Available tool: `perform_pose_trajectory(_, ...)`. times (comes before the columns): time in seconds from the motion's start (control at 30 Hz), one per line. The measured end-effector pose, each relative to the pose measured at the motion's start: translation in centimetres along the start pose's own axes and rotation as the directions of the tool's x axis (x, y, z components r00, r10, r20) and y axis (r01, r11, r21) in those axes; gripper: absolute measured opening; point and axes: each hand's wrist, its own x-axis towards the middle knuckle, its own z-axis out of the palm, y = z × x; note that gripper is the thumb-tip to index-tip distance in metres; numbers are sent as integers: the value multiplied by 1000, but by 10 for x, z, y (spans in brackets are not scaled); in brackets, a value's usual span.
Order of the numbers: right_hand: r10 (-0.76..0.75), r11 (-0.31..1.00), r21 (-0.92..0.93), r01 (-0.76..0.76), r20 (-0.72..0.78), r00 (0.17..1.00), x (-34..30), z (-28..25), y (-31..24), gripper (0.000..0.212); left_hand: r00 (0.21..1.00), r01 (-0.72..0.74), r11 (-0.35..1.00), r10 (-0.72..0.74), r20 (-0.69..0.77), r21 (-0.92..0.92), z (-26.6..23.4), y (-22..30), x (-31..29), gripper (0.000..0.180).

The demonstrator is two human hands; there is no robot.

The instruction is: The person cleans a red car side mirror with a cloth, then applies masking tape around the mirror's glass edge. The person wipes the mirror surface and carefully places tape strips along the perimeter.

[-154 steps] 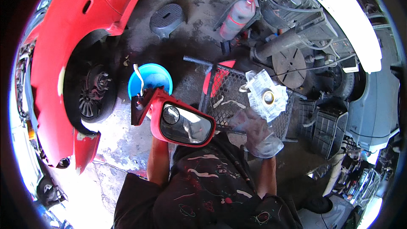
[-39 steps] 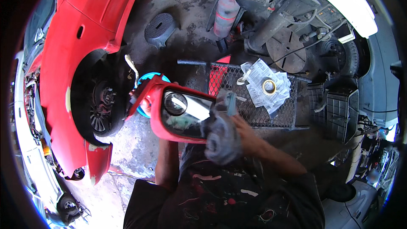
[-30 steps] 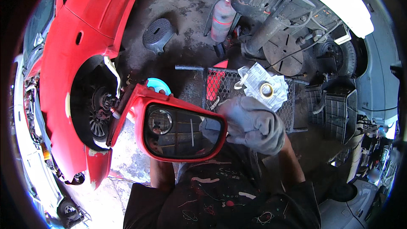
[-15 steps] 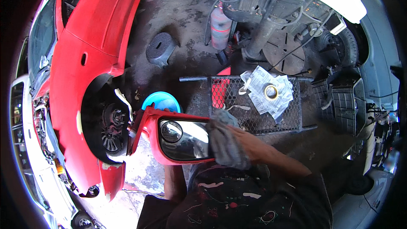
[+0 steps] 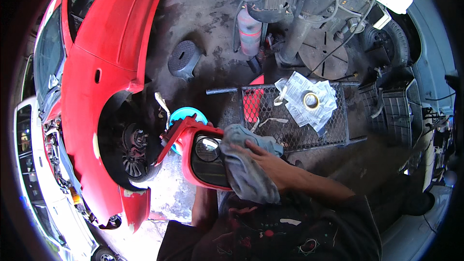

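The grey cloth (image 5: 253, 176) has moved farther across the dark-glassed, red-cased mirror (image 5: 205, 165).

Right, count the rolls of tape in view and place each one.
1: the tape lies on the newspaper atop the mesh rack, beyond the right hand and its cloth. Others could be hidden behind the mirror.

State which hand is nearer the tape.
Right: the right hand, on the rag, is left of the tape and lower in the picture; the left hand, mostly hidden behind the mirror, is farther left.
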Motion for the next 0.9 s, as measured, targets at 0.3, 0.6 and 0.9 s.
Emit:
perform_pose_trajectory(0.3,157,987,20,-157,2,988,20,-5,-32,87,1000,-3,1000,3,15,-11,3,-5,2,67)
perform_pose_trajectory(0.6,-7,971,-239,4,-15,1000,87,-7,-29,94,998,46,999,-47,-40,-23,1,-9,-6,65)
perform_pose_trajectory(0.9,-20,998,56,21,-11,1000,85,3,-23,86,997,58,997,-60,-49,-49,-12,16,14,63)
